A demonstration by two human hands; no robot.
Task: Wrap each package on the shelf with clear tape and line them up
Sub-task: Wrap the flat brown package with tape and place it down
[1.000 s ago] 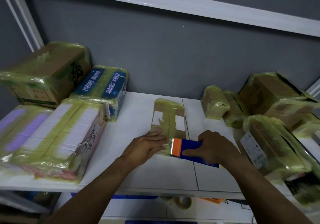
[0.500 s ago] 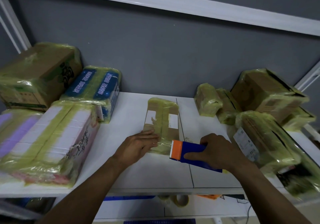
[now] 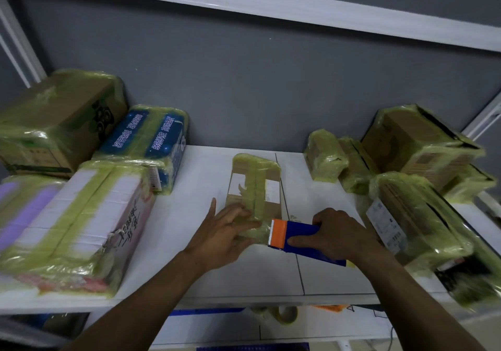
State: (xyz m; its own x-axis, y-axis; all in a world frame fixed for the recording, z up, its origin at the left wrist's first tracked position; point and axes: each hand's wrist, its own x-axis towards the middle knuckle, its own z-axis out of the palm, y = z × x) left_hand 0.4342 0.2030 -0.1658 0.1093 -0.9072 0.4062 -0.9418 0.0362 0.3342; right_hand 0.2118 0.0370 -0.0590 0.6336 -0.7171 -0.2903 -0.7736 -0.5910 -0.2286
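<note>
- The package [image 3: 256,182] is pinned flat by the straight-fingered left grip [image 3: 225,232]; the tape dispenser [image 3: 298,238] is clasped in the right grip [image 3: 336,234].
- It is judged thin, light and slick; the edges are best held.

Bare shelf [image 3: 195,188] lane at centre, left stack [image 3: 81,215] and right stack [image 3: 406,215] flanking, wall [image 3: 244,93] behind

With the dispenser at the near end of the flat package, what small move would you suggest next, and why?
Probably tilt the tape dispenser so its toothed orange edge cuts the tape. The right hand grips it at the flat package's near end, tape already runs along the top, and the left hand presses flat there.
</note>
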